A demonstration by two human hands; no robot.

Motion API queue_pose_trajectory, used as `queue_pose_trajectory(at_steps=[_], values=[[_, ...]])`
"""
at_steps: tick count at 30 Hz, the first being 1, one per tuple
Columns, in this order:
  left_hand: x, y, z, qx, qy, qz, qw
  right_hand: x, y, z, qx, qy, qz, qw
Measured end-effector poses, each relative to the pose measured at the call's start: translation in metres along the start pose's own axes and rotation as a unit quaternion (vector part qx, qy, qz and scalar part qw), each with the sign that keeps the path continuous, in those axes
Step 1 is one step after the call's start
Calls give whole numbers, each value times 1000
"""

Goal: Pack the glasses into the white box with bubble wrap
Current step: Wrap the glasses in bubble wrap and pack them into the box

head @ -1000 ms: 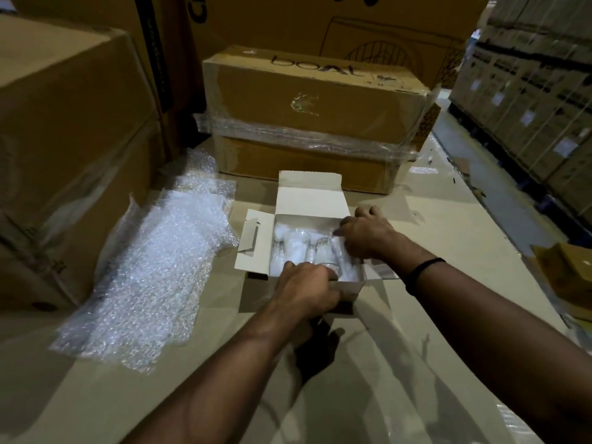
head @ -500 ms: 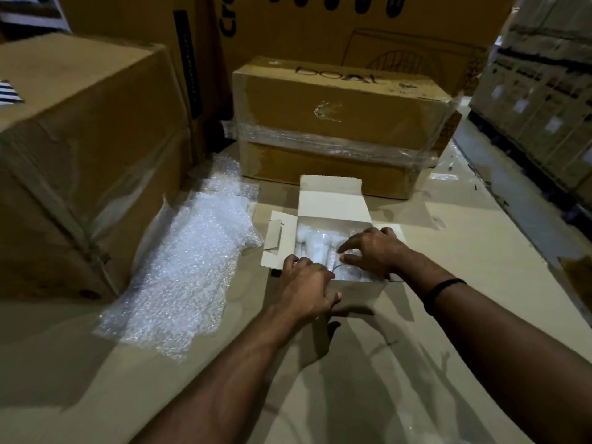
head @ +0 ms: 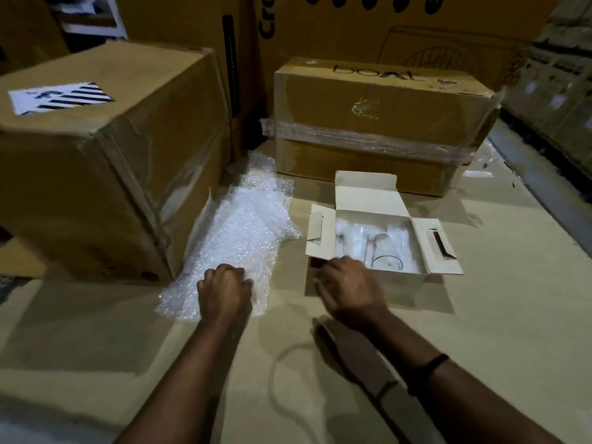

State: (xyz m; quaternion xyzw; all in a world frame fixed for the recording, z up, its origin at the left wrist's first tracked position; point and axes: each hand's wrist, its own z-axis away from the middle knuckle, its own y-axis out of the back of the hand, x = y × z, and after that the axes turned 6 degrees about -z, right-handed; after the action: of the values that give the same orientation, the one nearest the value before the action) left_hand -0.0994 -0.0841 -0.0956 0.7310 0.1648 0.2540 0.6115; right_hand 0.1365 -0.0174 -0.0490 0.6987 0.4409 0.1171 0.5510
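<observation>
The white box lies open on the cardboard surface, its lid and both side flaps folded out. Clear glasses lie inside it on bubble wrap. To the left of the box is a loose sheet of bubble wrap. My left hand rests on the near end of that sheet with its fingers curled down onto it. My right hand hovers at the box's near left corner, fingers loosely bent, holding nothing.
A large brown carton stands close on the left. A film-wrapped pair of cartons sits just behind the white box. Taller cartons rise at the back. Stacked goods line the far right beyond an aisle.
Both hands have left the inside of the box. My left hand went left onto the loose bubble wrap; my right hand pulled back to the box's near left corner.
</observation>
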Motion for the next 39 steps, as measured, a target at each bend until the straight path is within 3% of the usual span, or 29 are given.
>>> queue_pose_trajectory(at_steps=[3,5,8,12,15,22,24,27,29,34,39], values=[[-5,10,-15,-30,15,82,996,-24,-41,10,-58,-37,-52,996],[-9,10,-23,6,2,104,995,-27,-64,15,-94,-69,-41,992],[-13,4,-36,72,-63,66,993,-26,-83,21,-99,-99,-12,990],[-18,-4,-55,19,-58,7,998,-26,-85,19,-110,-117,-17,987],[-22,-2,-66,33,-69,8,997,-25,-84,18,-104,-123,-17,987],[-20,29,-46,206,-124,140,961,-26,-82,17,-78,-140,-77,984],[-22,32,-21,216,-167,157,949,-29,-75,20,-31,-201,-194,960],[-30,22,14,198,-240,174,934,-34,-62,10,95,-352,-459,810],[-36,14,32,164,-284,192,925,-32,-59,-5,114,-367,-515,766],[-44,6,49,48,-310,143,939,-45,-68,-31,87,-410,-545,726],[-36,12,53,33,-272,133,953,-51,-64,-8,65,-341,-522,779]])
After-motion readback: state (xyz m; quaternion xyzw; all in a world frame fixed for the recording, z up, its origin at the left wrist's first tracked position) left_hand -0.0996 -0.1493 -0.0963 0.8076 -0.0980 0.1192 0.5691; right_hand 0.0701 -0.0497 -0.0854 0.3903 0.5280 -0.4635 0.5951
